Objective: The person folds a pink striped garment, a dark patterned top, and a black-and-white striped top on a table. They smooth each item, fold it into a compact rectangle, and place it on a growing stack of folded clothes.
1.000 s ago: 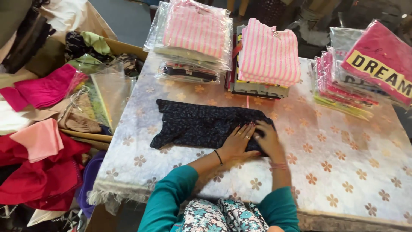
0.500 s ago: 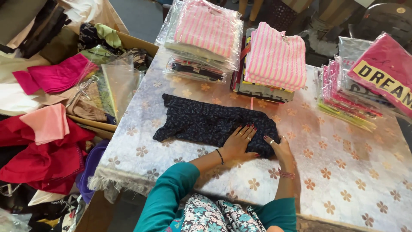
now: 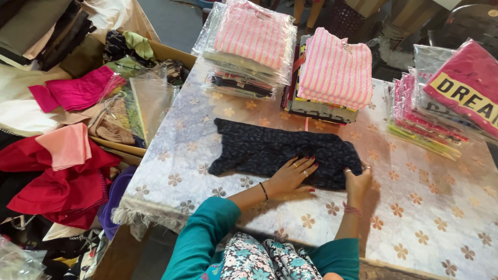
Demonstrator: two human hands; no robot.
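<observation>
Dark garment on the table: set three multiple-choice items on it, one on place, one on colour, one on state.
1. Where does the left hand rest?
A. flat on the dark garment
B. on the pink striped stack
C. in the cardboard box

2. What colour is the folded stack just behind the garment?
A. green
B. pink and white striped
C. plain black

3. How does the right hand meet the garment?
A. far from it
B. lifting it high
C. at its right end, on the table

Answers: 1 A, the palm lies spread on the cloth. 2 B, the stripes show plainly. 3 C, the fingers touch the cloth's right edge, which lies flat.
</observation>
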